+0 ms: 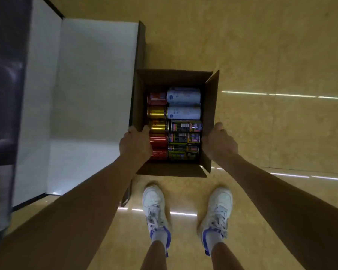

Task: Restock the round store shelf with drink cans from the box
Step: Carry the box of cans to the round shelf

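Drink cans (186, 126) are lying on their sides inside an open brown cardboard box (174, 78), packing it in two columns and touching each other

Left column, far to near: one red can (156, 98), two gold metal cans (157, 112), then red cans (158, 142) partly hiding under the left hand

Right column, far to near: two pale blue-white cans (183, 96), then three dark cans with yellow and purple labels (183, 152)

Box flaps are standing open, with the right cardboard flap (212, 106) sticking up and leaning outward

Left hand (136, 145) is gripping the box's left wall, thumb curling inside against the cans, fingers wrapping over the outside

Right hand (220, 142) is clamping the right wall at the flap, thumb pointing away along the cardboard; fingertips are hiding behind the wall, so how far they curl I cannot tell

Box is sitting just beside the dark edge of a pale white flat panel (86, 84), over a glossy yellowish floor (271, 55); cannot tell whether it is resting on the floor or hanging lifted

White lace-up sneakers with blue trim (154, 207) are standing near the box's near edge
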`<state>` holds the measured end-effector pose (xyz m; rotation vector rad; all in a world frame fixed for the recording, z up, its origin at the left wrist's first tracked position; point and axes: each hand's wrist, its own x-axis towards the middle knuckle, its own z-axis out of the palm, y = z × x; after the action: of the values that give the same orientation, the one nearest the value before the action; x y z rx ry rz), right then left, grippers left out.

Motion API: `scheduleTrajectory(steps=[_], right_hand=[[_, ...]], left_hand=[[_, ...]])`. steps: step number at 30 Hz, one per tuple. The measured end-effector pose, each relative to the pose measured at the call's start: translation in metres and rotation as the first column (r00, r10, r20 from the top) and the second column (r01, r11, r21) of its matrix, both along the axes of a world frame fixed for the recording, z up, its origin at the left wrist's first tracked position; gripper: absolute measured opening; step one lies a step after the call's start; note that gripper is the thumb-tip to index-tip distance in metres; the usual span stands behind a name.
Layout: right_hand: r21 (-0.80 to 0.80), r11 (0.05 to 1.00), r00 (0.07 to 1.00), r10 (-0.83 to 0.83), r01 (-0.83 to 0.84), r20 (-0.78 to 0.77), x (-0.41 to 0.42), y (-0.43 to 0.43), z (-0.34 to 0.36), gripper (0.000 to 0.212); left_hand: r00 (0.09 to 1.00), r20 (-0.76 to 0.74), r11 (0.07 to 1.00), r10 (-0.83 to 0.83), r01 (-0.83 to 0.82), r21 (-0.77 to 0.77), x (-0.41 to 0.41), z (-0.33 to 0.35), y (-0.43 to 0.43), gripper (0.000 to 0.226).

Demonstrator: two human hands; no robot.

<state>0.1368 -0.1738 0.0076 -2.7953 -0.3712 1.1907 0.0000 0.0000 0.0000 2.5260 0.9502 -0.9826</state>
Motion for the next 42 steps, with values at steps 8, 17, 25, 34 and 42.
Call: scheduleTrajectory(steps=[8,17,25,34,42], right_hand=[[-0.039,0.998,0.996,0.049,-0.046,0.076,0.007,0.013,-0.049,0.031],[-0.125,0.987,0.987,0.115,-0.100,0.115,0.025,0.024,-0.073,0.032],[-0.104,0.991,0.995,0.087,-0.081,0.055,0.037,0.016,-0.075,0.035],[-0.053,0.998,0.998,-0.016,0.019,0.053,0.051,-0.037,-0.066,0.032],[-0.143,0.986,0.994,-0.078,0.088,0.072,0.099,-0.127,-0.054,0.030]], left_hand=[[0.985,0.143,0.988,0.098,-0.114,0.104,0.018,-0.041,0.030,0.061],[0.992,0.090,0.984,0.084,-0.097,0.147,0.041,-0.074,0.029,0.045],[0.997,0.030,0.990,0.067,-0.070,0.124,0.047,-0.077,0.024,0.022],[0.994,0.098,0.996,0.039,-0.047,0.079,0.070,-0.051,-0.009,0.021],[0.994,0.091,0.999,-0.052,0.052,0.007,0.133,-0.043,-0.084,0.020]])
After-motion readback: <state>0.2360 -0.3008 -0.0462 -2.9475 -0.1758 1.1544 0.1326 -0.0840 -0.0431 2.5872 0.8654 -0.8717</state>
